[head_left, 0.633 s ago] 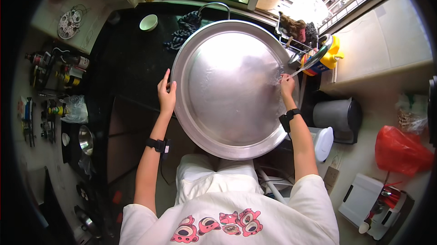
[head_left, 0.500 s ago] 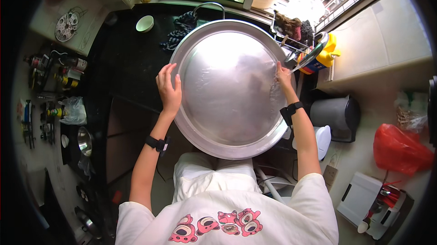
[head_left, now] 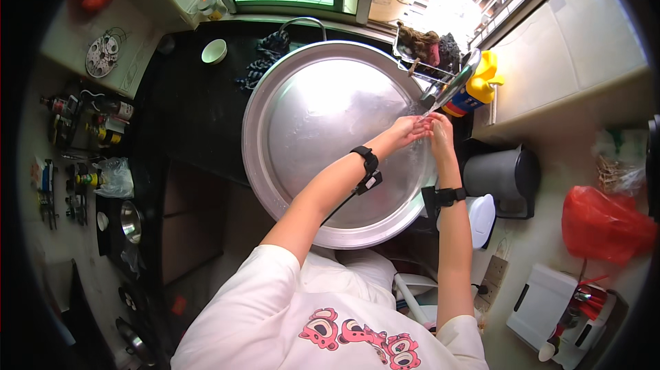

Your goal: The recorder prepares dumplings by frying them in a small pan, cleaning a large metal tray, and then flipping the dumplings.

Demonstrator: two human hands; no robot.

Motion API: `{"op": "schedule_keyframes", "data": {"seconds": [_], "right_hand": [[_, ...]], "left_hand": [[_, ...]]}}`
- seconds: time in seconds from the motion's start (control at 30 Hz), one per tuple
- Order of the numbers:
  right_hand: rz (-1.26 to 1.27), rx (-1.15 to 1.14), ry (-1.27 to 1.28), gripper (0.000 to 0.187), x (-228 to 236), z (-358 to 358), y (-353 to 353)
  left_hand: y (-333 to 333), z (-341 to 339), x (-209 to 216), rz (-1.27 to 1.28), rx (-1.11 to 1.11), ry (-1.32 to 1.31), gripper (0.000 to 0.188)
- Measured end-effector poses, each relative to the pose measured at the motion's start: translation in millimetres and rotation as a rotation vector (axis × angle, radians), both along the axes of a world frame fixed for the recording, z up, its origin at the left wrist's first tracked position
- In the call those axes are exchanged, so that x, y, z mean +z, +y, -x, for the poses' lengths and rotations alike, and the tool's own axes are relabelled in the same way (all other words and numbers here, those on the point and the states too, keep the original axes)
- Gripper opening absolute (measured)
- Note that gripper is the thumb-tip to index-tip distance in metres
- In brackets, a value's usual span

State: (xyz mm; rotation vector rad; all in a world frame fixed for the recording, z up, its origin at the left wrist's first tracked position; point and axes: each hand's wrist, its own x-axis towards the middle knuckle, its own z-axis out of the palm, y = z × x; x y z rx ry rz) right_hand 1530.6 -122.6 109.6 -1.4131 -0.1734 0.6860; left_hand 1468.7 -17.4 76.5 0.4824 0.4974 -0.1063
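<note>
Both hands meet at the right side of a large round aluminium pan, in the water running from the metal faucet. My left hand reaches across the pan, palm up, its fingers stretched out beneath the stream. Against its fingertips is my right hand, cupped with bent fingers. I see nothing held in either hand. The pan lies across the sink and counter edge, its inside wet and shiny; whatever is under it is hidden.
A yellow jug and a wire rack with scrubbers stand behind the faucet. On the black counter are a green-white bowl and a checked cloth. A grey bin is at the right.
My left hand has left the pan's left rim and crossed to the faucet. My right hand has come off the right rim and turned into the stream. The pan sits slightly left and nearer.
</note>
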Motion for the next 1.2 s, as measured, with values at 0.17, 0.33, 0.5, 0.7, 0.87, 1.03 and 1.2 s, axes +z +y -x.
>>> {"op": "schedule_keyframes", "data": {"seconds": [0.17,0.33,0.5,0.7,0.87,1.03,1.2], "right_hand": [[0.099,0.000,-0.099,0.021,11.9,-20.6,-39.2],[0.239,0.126,-0.175,0.025,3.9,-46.5,-40.2],[0.341,0.105,-0.268,0.022,-33.3,-75.5,-5.4],[0.257,0.146,-0.223,0.025,-20.6,-85.1,7.0],[0.125,0.294,-0.105,0.036,13.5,-74.1,11.1],[0.973,0.642,-0.681,0.077,-3.2,-4.2,3.7],[1.174,0.392,-0.461,0.077,-30.3,11.8,-47.2]], "left_hand": [[-30.6,-52.6,-10.5,-0.014,0.276,0.128,0.023],[-27.5,-51.1,-2.9,-0.392,0.224,0.219,0.037],[0.3,-24.3,6.7,-1.615,-0.493,0.142,0.036],[64.7,80.1,19.4,-1.971,-0.538,-0.191,0.020],[108.2,128.5,75.2,-1.832,-0.571,-0.150,0.021],[112.9,162.6,97.6,-1.985,-0.797,0.013,0.029],[155.0,222.4,106.1,-2.626,-0.119,0.219,0.036]]}}
